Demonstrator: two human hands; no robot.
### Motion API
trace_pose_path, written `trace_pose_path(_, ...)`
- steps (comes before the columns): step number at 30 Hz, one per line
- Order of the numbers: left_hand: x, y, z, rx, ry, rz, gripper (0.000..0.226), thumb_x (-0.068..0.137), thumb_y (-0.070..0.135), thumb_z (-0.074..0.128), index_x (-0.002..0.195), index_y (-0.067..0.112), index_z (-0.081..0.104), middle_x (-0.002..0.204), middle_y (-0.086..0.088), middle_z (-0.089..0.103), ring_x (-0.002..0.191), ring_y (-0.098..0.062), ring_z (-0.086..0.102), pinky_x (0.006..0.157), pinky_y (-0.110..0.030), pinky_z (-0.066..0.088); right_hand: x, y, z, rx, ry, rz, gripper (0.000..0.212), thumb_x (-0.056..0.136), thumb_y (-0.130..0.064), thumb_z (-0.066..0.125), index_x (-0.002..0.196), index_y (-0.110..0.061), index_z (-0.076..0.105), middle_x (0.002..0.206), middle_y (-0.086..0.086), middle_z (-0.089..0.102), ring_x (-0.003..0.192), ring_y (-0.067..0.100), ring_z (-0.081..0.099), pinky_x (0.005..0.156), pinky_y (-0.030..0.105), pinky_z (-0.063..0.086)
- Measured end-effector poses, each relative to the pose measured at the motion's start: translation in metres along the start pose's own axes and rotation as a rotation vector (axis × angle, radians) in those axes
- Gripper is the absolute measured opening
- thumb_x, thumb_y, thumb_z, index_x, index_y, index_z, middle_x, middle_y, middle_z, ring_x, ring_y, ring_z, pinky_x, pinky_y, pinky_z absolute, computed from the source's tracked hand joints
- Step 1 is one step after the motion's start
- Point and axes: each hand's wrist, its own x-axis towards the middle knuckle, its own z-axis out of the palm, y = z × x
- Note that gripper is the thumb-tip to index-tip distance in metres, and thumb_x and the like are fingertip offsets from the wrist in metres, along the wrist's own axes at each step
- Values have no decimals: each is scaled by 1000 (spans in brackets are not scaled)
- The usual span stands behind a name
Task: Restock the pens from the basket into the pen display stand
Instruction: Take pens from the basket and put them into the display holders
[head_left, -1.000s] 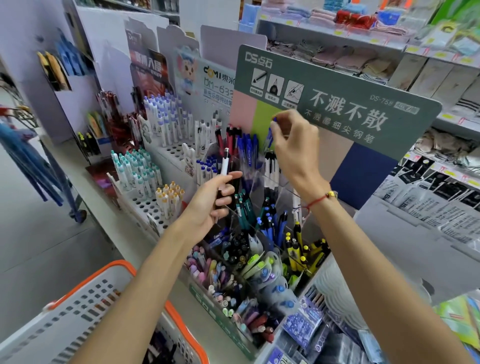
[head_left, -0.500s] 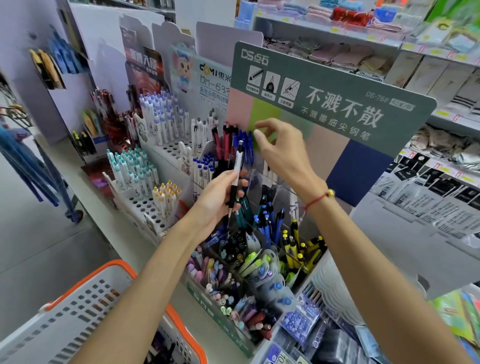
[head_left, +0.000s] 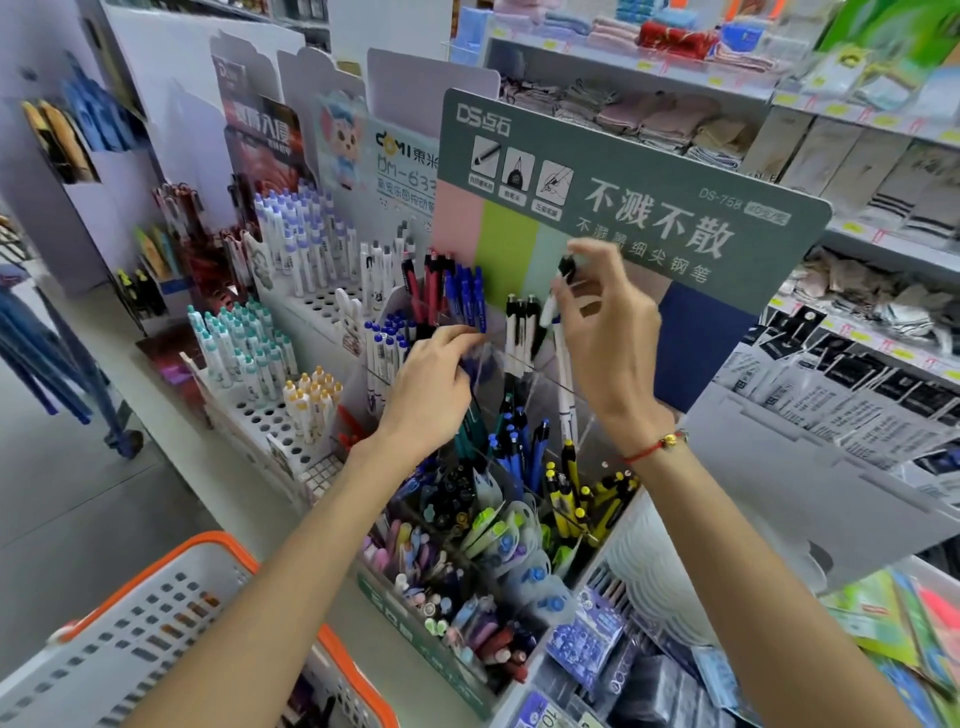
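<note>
Right hand pinching white pen above display stand at 12 o'clock, left hand with curled fingers touching stand's blue pens at 10, grip unclear, basket at 7.

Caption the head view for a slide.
Right hand holds a black-and-white pen above the clear pen display stand; left hand reaches in.

grey shelf, pen display stand, punched trays
</note>
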Motion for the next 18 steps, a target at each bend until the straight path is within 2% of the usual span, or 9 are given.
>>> trace_pose_path(2, -2, -1, 1, 56, 8, 29, 50, 95, -2, 39, 139, 19, 51, 146, 5, 44, 135, -18, 33, 112, -33, 27, -5, 5, 5, -33, -165, 43, 28, 91, -18, 67, 117, -14, 61, 91, 3, 72, 77, 20, 68, 69, 40, 58)
trace_pose_path(3, -3, -1, 0, 81, 7, 42, 51, 95, -2, 39, 140, 20, 50, 147, 6, 44, 135, -18, 33, 113, -34, 28, -6, 5, 7, -51, -239, 69, 27, 91, -21, 67, 117, -16, 63, 90, 3, 73, 81, 22, 69, 70, 40, 56)
trace_pose_path(4, -3, -1, -1, 98, -2, 53, 52, 95, -2, 38, 141, 20, 49, 147, 6, 43, 136, -18, 32, 113, -35, 28, -6, 4, 8, -87, -293, 80, 25, 92, -23, 66, 116, -18, 65, 92, 2, 73, 85, 22, 69, 71, 33, 54)
trace_pose_path(6, -3, -2, -4, 116, -33, 69, 54, 94, -3, 38, 142, 20, 47, 149, 6, 41, 137, -19, 31, 114, -36, 28, -2, -1, 7, -165, -358, 70, 23, 95, -23, 62, 116, -17, 69, 99, 3, 73, 92, 21, 67, 63, 17, 38)
trace_pose_path(7, -3, -3, -5, 120, -54, 73, 56, 94, -4, 38, 143, 21, 46, 149, 6, 40, 137, -19, 30, 114, -37, 27, 2, -4, 6, -191, -382, 71, 23, 95, -20, 60, 115, -15, 70, 102, 4, 72, 94, 21, 65, 61, 17, 33)
trace_pose_path(9, -2, -4, -8, 126, -92, 84, 58, 94, -4, 37, 145, 21, 43, 151, 6, 38, 139, -20, 28, 115, -38, 25, 11, -6, 5, -278, -452, 64, 23, 95, -16, 56, 111, -14, 72, 102, 7, 70, 96, 26, 62, 63, 26, 35)
trace_pose_path(12, -1, -5, -14, 134, -126, 109, 58, 94, -4, 37, 146, 21, 41, 153, 4, 37, 142, -20, 25, 117, -38, 22, 19, -10, 3, -396, -561, 52, 29, 91, -16, 54, 116, -12, 68, 105, 11, 66, 98, 34, 61, 69, 34, 47)
trace_pose_path(15, -8, -8, -21, 99, -112, 92, 55, 95, -2, 38, 145, 21, 43, 153, 4, 37, 143, -17, 24, 117, -35, 20, 12, -18, -1, -343, -506, 68, 40, 93, -17, 56, 133, -16, 56, 111, 9, 64, 103, 31, 59, 72, 34, 43)
trace_pose_path(18, -26, -17, -30, 47, -62, 38, 51, 95, 0, 42, 141, 21, 46, 150, 5, 41, 141, -16, 28, 114, -33, 25, -12, -38, 2, -139, -442, 94, 31, 92, -20, 60, 123, -19, 63, 97, 2, 65, 87, 18, 59, 70, 33, 46)
